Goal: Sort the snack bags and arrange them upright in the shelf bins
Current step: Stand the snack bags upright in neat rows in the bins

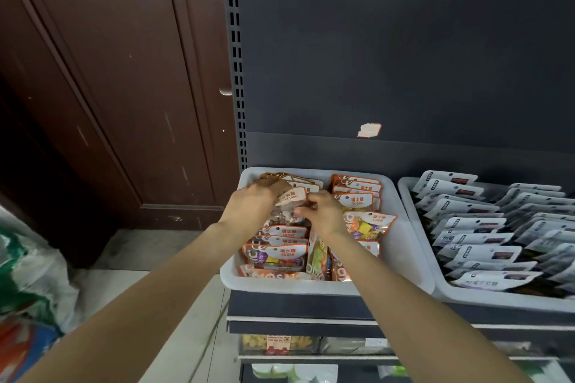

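1. Both hands are in the left white bin on the top shelf, working the back-left row of candy bags.
2. Left hand: fingers curled over the top edge of the held bag and the row behind it.
3. Right hand: thumb and fingers pinch the same bag from its right side. The hands sit close together, both clamped on that one bag.
4. Held bag: clear body, brownish contents, white-and-orange header, tilted, near the bin's back-left corner.
5. Other orange-trim "SUGAR" bags fill the bin: front-left ones lean in a stack, back-right row stands more upright, one colourful bag lies tilted at mid right.
6. Right bin just beside it holds rows of white-and-black pouches, overlapped and leaning back.
7. Lower shelves show more packets, blurred.
8. Brown cabinet door to the left; woven sack on the floor.
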Tool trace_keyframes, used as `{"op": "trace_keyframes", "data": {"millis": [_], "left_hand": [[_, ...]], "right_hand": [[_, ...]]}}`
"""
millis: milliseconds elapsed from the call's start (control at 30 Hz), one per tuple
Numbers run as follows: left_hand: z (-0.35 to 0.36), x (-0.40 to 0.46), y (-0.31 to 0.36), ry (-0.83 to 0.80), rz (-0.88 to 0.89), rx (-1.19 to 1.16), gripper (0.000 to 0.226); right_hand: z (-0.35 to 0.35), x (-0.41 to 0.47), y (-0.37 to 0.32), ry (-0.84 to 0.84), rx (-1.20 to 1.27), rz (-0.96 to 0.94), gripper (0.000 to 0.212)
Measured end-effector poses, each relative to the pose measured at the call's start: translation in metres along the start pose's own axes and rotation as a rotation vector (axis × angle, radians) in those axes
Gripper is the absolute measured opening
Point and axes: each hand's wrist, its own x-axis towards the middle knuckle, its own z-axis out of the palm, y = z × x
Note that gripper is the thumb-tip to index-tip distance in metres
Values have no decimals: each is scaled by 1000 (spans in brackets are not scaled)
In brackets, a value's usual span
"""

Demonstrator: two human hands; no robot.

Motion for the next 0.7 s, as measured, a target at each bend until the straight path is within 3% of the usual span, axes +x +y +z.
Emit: {"op": "trace_keyframes", "data": {"millis": [100,300,400,500,600,700], "left_hand": [[3,3,-6,-8,-39,34,50],[5,-4,1,-171,118,168,60],[7,-5,11,25,64,110,69],[16,-5,38,128,179,86,73],[37,-4,79,16,425,-30,53],[61,7,112,-291,343,-13,42]], "right_hand": [[3,-15,14,45,23,53,42],[-17,-31,25,-89,-34,19,33],[-40,-36,41,-49,-33,-7,33],[-55,-36,73,34,-188,-33,28],[-67,-40,96,-17,-401,-47,48],[-80,-40,115,-148,-696,-100,74]]}}
